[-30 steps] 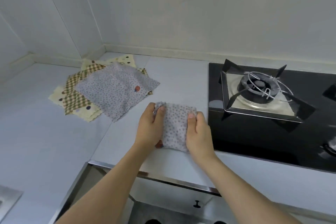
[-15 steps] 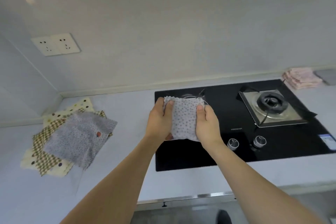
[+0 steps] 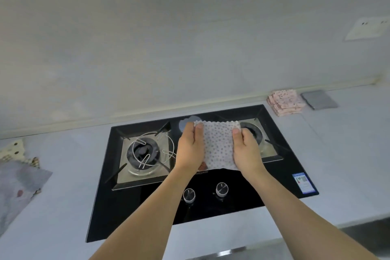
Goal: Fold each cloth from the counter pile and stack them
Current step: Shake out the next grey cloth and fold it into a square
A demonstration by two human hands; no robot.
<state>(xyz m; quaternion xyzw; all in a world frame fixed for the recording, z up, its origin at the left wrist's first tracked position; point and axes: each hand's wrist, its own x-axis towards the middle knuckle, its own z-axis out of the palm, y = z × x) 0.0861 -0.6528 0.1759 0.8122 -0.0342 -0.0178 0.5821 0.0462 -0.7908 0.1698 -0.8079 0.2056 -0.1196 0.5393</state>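
A pale grey table (image 3: 348, 154) carries a black hob (image 3: 211, 202) at centre frame, loose cloths (image 3: 19, 177) at the left edge, and a folded pink stack (image 3: 285, 102) beside a grey folded cloth (image 3: 319, 99) at upper right.

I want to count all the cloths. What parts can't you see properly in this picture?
- Head view: the unfolded pile is cut off by the left edge.
- The folded stack is too small to count layers.
- The dotted cloth has both sides covered by the left hand and right hand.
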